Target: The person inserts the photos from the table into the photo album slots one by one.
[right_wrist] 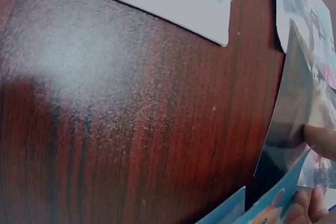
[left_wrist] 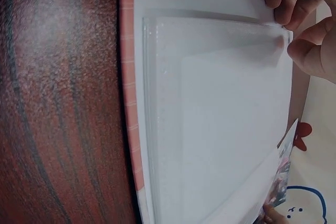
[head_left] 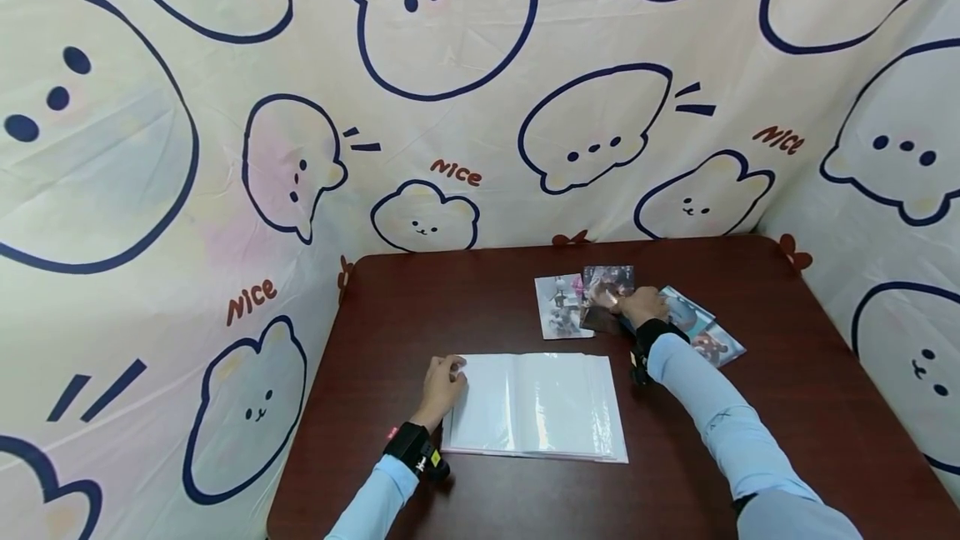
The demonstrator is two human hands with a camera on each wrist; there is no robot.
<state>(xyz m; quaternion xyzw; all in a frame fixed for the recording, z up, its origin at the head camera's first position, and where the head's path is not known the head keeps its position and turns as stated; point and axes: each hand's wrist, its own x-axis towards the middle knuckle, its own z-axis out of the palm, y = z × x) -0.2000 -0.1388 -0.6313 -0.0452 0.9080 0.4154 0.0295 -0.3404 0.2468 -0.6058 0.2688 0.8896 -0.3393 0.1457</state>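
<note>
A photo album (head_left: 562, 407) with clear sleeves lies spread flat on the table. At its upper left corner, my left hand (head_left: 442, 387) pinches the edge of a clear page (left_wrist: 226, 87) between thumb (left_wrist: 307, 53) and curled fingers. Beyond the album, my right hand (head_left: 643, 307) grips a dark, glossy picture card (head_left: 609, 276). The right wrist view has the thumb (right_wrist: 321, 140) on that card's face and the fingertips below its edge. A blue picture card (right_wrist: 281, 195) stands tilted close by those fingers. The dark card overlaps a pale picture card (head_left: 558, 311) on its left.
Right of the right hand lie blue picture cards (head_left: 688, 315), one overlapping another colourful card (head_left: 718, 347). The brown wooden table (head_left: 420, 307) meets a patterned cloth (head_left: 442, 132) along its back edge.
</note>
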